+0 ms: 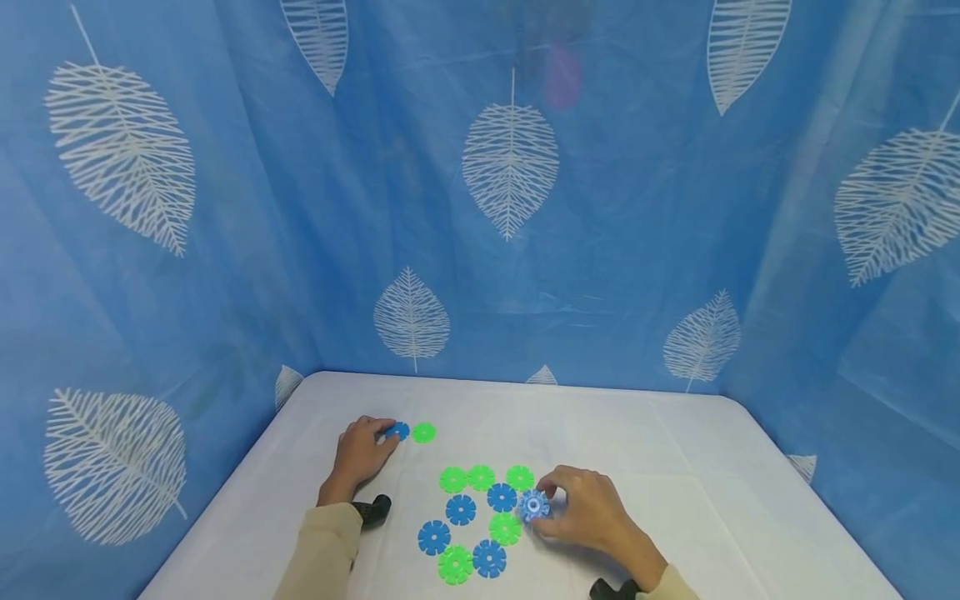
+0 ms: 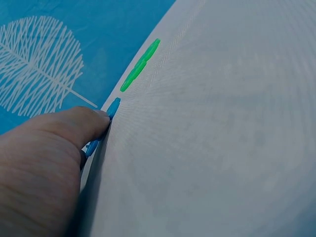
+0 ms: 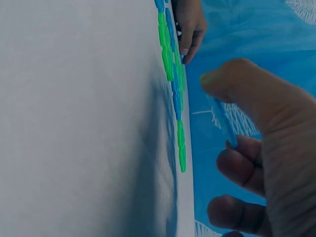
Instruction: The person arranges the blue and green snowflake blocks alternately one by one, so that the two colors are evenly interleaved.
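Observation:
Toward the far left of the white table, my left hand (image 1: 362,452) pinches a blue notched disc (image 1: 399,431) at its edge, the disc lying low by the cloth. A green notched disc (image 1: 424,432) lies just right of it. My right hand (image 1: 588,510) grips another blue notched disc (image 1: 534,505) between thumb and fingertips. In the right wrist view that disc (image 3: 226,122) is held up off the table, tilted, seen edge-on. Under and left of it lie several loose green discs (image 1: 455,565) and blue discs (image 1: 434,537) in a cluster.
White cloth covers the table (image 1: 675,450). A blue curtain (image 1: 600,250) with white leaf prints hangs along the back and both sides. Black wrist straps (image 1: 372,511) show near both sleeves.

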`<state>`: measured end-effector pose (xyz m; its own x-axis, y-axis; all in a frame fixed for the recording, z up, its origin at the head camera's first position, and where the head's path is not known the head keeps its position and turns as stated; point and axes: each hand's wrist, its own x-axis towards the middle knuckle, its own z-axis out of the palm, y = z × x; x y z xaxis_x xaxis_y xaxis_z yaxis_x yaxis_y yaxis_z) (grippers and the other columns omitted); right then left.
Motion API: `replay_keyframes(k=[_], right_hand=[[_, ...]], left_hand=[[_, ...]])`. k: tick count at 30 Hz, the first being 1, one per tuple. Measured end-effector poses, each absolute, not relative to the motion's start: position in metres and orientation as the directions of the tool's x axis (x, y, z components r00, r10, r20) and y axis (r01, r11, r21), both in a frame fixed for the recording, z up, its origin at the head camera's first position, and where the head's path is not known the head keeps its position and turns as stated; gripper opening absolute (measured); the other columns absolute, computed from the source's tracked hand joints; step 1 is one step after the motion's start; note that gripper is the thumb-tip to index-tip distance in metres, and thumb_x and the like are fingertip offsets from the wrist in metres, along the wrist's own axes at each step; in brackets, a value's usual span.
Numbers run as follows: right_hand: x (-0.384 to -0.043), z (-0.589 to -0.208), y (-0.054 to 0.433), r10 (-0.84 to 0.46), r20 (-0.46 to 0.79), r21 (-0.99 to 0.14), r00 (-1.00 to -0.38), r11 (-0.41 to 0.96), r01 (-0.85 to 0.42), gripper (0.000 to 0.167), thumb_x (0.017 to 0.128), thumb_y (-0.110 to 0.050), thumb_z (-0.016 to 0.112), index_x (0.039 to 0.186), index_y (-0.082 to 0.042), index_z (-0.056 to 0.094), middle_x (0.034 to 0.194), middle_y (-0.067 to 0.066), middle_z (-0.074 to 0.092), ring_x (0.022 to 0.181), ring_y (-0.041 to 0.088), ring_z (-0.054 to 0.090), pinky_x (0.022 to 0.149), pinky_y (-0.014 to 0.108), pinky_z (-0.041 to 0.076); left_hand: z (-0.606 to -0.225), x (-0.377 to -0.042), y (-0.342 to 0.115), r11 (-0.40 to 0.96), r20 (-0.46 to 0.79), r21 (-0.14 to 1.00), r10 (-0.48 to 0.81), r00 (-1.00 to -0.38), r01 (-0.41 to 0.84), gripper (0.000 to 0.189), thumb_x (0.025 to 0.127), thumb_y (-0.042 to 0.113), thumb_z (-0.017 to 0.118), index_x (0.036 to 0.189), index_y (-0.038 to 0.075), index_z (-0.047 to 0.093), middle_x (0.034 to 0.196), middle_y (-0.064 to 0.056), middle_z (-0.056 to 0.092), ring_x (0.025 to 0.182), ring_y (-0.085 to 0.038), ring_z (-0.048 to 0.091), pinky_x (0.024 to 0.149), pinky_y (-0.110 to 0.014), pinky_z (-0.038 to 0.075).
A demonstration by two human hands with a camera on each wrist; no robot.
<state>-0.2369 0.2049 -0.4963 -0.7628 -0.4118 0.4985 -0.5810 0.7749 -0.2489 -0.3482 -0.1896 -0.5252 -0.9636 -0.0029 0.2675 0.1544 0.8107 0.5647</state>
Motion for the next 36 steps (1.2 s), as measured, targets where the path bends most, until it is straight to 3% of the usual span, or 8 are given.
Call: replay_keyframes(k=[8, 18, 23, 36], right_hand=[[-0.249, -0.495, 0.204, -0.394, 0.649, -0.249, -0.651, 0.699, -0.671, 0.039, 0.061, -0.04, 0.092, 0.091, -0.026, 0.072, 0.078, -0.019, 0.064, 0.056, -0.011, 0.039, 0.049, 0.008, 0.031], [-0.273, -0.483, 0.189, -0.381, 0.693, -0.224, -0.612, 0.693, -0.685, 0.04, 0.064, -0.043, 0.091, 0.094, -0.024, 0.072, 0.08, -0.009, 0.067, 0.057, -0.008, 0.04, 0.05, 0.011, 0.033], [-0.285, -0.477, 0.181, -0.355, 0.705, -0.25, -0.615, 0.687, -0.683, 0.04, 0.066, -0.041, 0.091, 0.095, -0.021, 0.073, 0.081, -0.006, 0.069, 0.057, -0.006, 0.043, 0.051, 0.013, 0.036], [-0.312, -0.469, 0.15, -0.313, 0.642, -0.312, -0.7, 0.728, -0.611, 0.038, 0.071, -0.047, 0.087, 0.097, -0.022, 0.074, 0.084, -0.004, 0.071, 0.06, -0.003, 0.048, 0.055, 0.015, 0.043]], left_hand=[[-0.525, -0.347, -0.187, 0.809, 0.26, 0.57, -0.01, -0.966, 0.145, 0.037, 0.092, 0.031, 0.07, 0.125, 0.014, 0.07, 0.12, -0.012, 0.065, 0.117, -0.033, 0.058, 0.1, -0.054, 0.042], [-0.527, -0.35, -0.189, 0.809, 0.262, 0.568, -0.002, -0.965, 0.153, 0.038, 0.092, 0.032, 0.07, 0.127, 0.014, 0.07, 0.118, -0.012, 0.064, 0.115, -0.033, 0.058, 0.097, -0.053, 0.043], [-0.527, -0.35, -0.189, 0.803, 0.26, 0.574, 0.004, -0.965, 0.158, 0.039, 0.093, 0.032, 0.069, 0.127, 0.014, 0.07, 0.12, -0.013, 0.064, 0.116, -0.033, 0.058, 0.098, -0.054, 0.043], [-0.527, -0.351, -0.19, 0.806, 0.261, 0.571, 0.001, -0.965, 0.155, 0.038, 0.093, 0.032, 0.069, 0.126, 0.016, 0.07, 0.119, -0.011, 0.065, 0.115, -0.032, 0.059, 0.098, -0.053, 0.043]])
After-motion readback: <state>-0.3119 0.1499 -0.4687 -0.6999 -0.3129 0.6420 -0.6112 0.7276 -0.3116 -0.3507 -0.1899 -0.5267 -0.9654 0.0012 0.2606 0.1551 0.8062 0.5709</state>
